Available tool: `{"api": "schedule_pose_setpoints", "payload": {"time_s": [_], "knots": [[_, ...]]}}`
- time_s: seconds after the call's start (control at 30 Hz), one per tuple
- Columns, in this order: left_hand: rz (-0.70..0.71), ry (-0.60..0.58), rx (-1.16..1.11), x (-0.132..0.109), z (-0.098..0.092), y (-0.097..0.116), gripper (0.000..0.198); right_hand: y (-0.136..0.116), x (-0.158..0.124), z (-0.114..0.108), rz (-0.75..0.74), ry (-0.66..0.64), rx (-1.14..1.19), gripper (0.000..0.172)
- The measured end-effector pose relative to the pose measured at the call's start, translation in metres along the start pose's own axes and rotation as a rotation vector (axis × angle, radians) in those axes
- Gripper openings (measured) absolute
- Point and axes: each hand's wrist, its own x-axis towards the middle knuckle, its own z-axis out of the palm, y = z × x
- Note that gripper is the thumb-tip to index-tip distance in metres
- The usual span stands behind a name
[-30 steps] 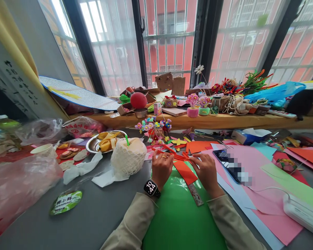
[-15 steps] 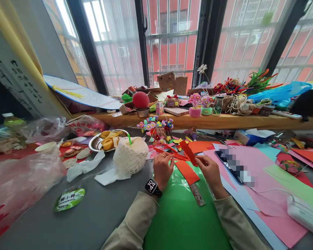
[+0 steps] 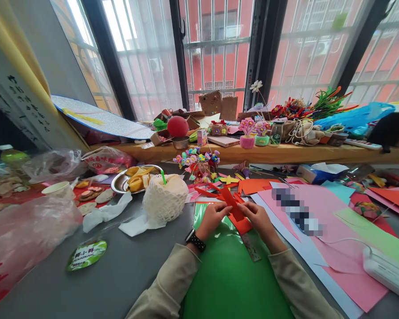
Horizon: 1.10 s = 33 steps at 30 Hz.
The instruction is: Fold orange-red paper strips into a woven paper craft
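Observation:
Both my hands meet over a green sheet (image 3: 229,274) in the middle of the grey table (image 3: 126,270). My left hand (image 3: 211,220) and my right hand (image 3: 258,218) pinch the same narrow strip of orange-red paper (image 3: 233,204), which stands tilted up between them. A wider orange-red piece (image 3: 243,226) lies under my right fingers. A metal ruler (image 3: 252,247) lies on the green sheet just below my right hand. More orange-red strips (image 3: 208,193) lie beyond my hands. A watch sits on my left wrist.
A foam-netted round fruit with a green straw (image 3: 164,199) stands left of my hands. A phone (image 3: 294,208) lies on pink paper (image 3: 335,239) to the right. A metal plate (image 3: 121,184), plastic bags, a white device (image 3: 389,266) and a cluttered wooden sill (image 3: 286,155) surround the area.
My hands have come closer together and nearer to me. The orange-red strip that my right hand lifted is now held by both hands over the wider piece.

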Motion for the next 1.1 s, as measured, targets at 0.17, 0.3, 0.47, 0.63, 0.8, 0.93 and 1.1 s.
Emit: {"api": "schedule_pose_setpoints", "payload": {"time_s": [0.17, 0.3, 0.47, 0.63, 0.8, 0.93, 1.1], "knots": [[-0.031, -0.049, -0.077, 0.0, 0.001, 0.007, 0.027, -0.001, 0.0, -0.001, 0.009, 0.027, 0.054, 0.023], [-0.123, -0.042, -0.337, 0.001, -0.001, 0.005, 0.023, -0.004, -0.002, -0.001, 0.134, -0.093, 0.298, 0.021], [-0.189, -0.157, -0.624, 0.0, -0.003, 0.002, 0.025, -0.009, -0.006, 0.001, 0.26, -0.216, 0.46, 0.022], [-0.204, -0.195, -0.675, -0.001, -0.004, 0.006, 0.022, -0.014, -0.008, 0.001, 0.271, -0.242, 0.424, 0.026], [-0.217, -0.145, -0.614, -0.001, -0.004, 0.009, 0.023, -0.018, -0.008, 0.003, 0.16, -0.188, 0.235, 0.032], [-0.205, -0.136, -0.551, -0.001, -0.003, 0.009, 0.022, -0.02, -0.008, 0.002, 0.068, -0.235, 0.086, 0.03], [-0.206, -0.128, -0.56, -0.002, -0.004, 0.01, 0.023, -0.022, -0.009, 0.0, 0.085, -0.232, 0.139, 0.03]]}}
